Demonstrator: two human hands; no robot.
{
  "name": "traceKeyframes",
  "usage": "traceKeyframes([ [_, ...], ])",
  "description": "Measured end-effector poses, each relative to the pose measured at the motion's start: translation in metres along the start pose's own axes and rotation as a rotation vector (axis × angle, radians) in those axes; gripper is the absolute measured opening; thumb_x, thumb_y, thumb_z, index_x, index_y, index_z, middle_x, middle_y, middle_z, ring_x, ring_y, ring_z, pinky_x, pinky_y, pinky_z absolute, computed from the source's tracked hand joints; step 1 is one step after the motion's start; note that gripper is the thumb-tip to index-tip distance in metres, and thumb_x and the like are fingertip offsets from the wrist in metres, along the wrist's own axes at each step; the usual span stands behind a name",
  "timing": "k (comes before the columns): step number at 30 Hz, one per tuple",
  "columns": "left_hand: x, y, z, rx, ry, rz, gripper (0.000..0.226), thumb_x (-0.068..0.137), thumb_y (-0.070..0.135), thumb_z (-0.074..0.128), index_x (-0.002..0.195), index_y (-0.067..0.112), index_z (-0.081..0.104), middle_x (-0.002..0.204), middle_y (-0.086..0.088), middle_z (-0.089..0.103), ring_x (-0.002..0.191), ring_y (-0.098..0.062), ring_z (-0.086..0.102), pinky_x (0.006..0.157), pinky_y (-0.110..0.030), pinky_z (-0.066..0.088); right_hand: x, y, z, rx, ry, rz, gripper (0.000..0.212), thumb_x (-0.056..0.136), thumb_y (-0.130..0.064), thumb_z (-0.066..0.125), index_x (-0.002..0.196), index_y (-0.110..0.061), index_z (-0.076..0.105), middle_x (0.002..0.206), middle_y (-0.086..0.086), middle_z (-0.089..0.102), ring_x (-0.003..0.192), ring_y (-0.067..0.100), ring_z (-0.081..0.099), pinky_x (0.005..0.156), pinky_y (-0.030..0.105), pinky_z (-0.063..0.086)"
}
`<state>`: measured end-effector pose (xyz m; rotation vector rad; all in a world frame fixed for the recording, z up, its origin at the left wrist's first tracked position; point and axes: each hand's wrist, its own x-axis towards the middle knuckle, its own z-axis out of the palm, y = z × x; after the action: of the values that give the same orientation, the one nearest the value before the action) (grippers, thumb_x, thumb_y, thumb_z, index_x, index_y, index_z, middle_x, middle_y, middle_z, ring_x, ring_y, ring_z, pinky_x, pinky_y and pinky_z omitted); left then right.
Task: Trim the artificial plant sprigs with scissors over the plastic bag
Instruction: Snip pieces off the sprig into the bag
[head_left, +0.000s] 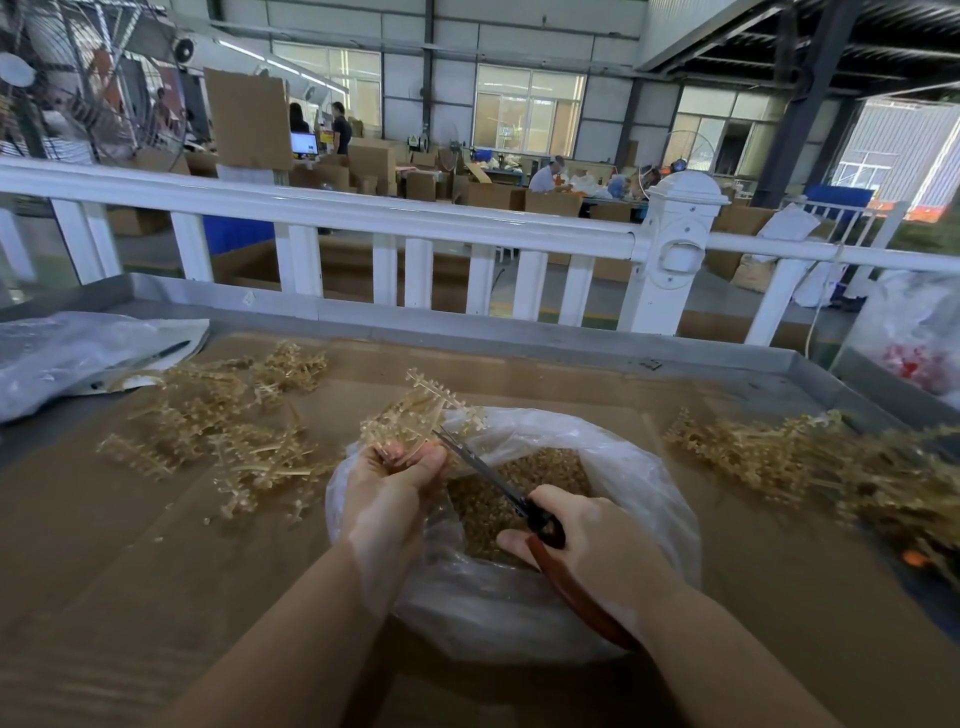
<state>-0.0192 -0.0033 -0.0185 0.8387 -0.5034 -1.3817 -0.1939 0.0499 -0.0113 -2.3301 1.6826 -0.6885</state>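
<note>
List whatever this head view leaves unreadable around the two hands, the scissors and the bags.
- Blade tips of the dark-handled metal scissors: hidden behind the tan plastic sprig that the left hand holds.
- Right hand fingers: curled under, out of sight.
- Clear plastic bag: near wall hidden behind both forearms.
- Red contents of the translucent bag at the right edge: blurred and cropped.

We see pale golden-tan sprigs (426, 410) above a clear, whitish plastic bag (639, 467) of tan clippings (524, 499); scissors (498, 483) show silvery blades and reddish-brown handles, over brown cardboard (156, 561), a white railing (332, 213) behind, perhaps red contents in another bag (914, 343).
</note>
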Motion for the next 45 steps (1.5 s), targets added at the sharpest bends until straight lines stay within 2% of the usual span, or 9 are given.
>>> traceKeyframes([
  [10,0.003,0.006,-0.003,-0.030,-0.049,-0.090,0.031,0.080,-0.016,0.058,0.078,0.011,0.043,0.055,-0.005,0.064,0.050,-0.013,0.063,0.047,-0.020,0.052,-0.002,0.001,0.003,0.008,0.043,-0.041,0.035,0.086,-0.060,0.052,0.087,-0.026,0.058,0.063,-0.010,0.056,0.057,0.002,0.053,0.056,0.013,0.039],
  [15,0.005,0.010,-0.005,-0.020,-0.049,-0.142,0.032,0.078,-0.016,0.059,0.081,0.012,0.042,0.055,-0.007,0.062,0.048,-0.016,0.062,0.045,-0.021,0.051,-0.004,0.002,0.004,-0.005,0.049,-0.070,0.034,0.086,-0.061,0.050,0.086,-0.027,0.055,0.062,-0.014,0.053,0.059,0.002,0.053,0.056,0.014,0.037],
  [20,0.001,0.010,-0.002,0.069,-0.099,-0.138,0.034,0.080,-0.018,0.055,0.081,0.012,0.041,0.050,-0.004,0.062,0.047,-0.013,0.063,0.045,-0.019,0.051,-0.004,-0.001,0.002,-0.001,0.061,-0.066,0.033,0.085,-0.061,0.050,0.084,-0.028,0.052,0.063,-0.010,0.055,0.060,0.004,0.054,0.056,0.015,0.037],
  [27,-0.003,0.008,-0.002,0.119,-0.125,-0.143,0.034,0.077,-0.019,0.057,0.080,0.011,0.043,0.059,-0.008,0.067,0.053,-0.015,0.065,0.045,-0.018,0.051,-0.005,-0.001,0.003,-0.046,0.075,-0.076,0.032,0.086,-0.061,0.048,0.086,-0.029,0.051,0.063,-0.012,0.052,0.061,0.002,0.052,0.058,0.012,0.038],
  [31,-0.003,0.008,-0.002,0.122,-0.149,-0.149,0.032,0.078,-0.020,0.057,0.093,0.006,0.046,0.060,-0.009,0.068,0.050,-0.014,0.065,0.044,-0.018,0.050,-0.006,0.001,0.004,-0.095,0.101,-0.098,0.034,0.085,-0.063,0.045,0.090,-0.030,0.052,0.066,-0.014,0.051,0.063,0.001,0.050,0.057,0.010,0.037],
  [34,-0.003,0.007,-0.002,0.134,-0.156,-0.134,0.040,0.078,-0.019,0.058,0.107,0.007,0.047,0.060,-0.008,0.067,0.048,-0.012,0.063,0.044,-0.017,0.049,-0.006,0.003,0.005,-0.130,0.107,-0.105,0.035,0.085,-0.065,0.042,0.090,-0.031,0.049,0.067,-0.014,0.049,0.063,0.002,0.047,0.056,0.011,0.035],
  [36,-0.003,0.007,-0.003,0.139,-0.158,-0.126,0.039,0.078,-0.019,0.058,0.104,0.007,0.048,0.062,-0.008,0.067,0.049,-0.012,0.063,0.045,-0.017,0.050,-0.005,0.003,0.006,-0.142,0.101,-0.109,0.035,0.085,-0.066,0.041,0.090,-0.032,0.048,0.067,-0.013,0.049,0.063,0.002,0.047,0.056,0.011,0.035],
  [40,-0.004,0.005,-0.006,0.148,-0.167,-0.117,0.031,0.077,-0.019,0.058,0.085,0.008,0.047,0.062,-0.007,0.067,0.054,-0.014,0.064,0.047,-0.018,0.051,-0.005,0.003,0.007,-0.130,0.090,-0.111,0.033,0.084,-0.066,0.043,0.087,-0.033,0.045,0.061,-0.017,0.043,0.057,-0.002,0.044,0.054,0.010,0.034],
  [45,-0.004,-0.001,-0.007,0.136,-0.150,-0.065,0.030,0.077,-0.017,0.060,0.085,0.010,0.049,0.070,-0.008,0.067,0.064,-0.017,0.066,0.053,-0.020,0.053,-0.006,0.005,0.007,-0.150,0.086,-0.102,0.035,0.085,-0.066,0.043,0.093,-0.032,0.050,0.067,-0.016,0.048,0.063,0.002,0.048,0.057,0.012,0.034],
])
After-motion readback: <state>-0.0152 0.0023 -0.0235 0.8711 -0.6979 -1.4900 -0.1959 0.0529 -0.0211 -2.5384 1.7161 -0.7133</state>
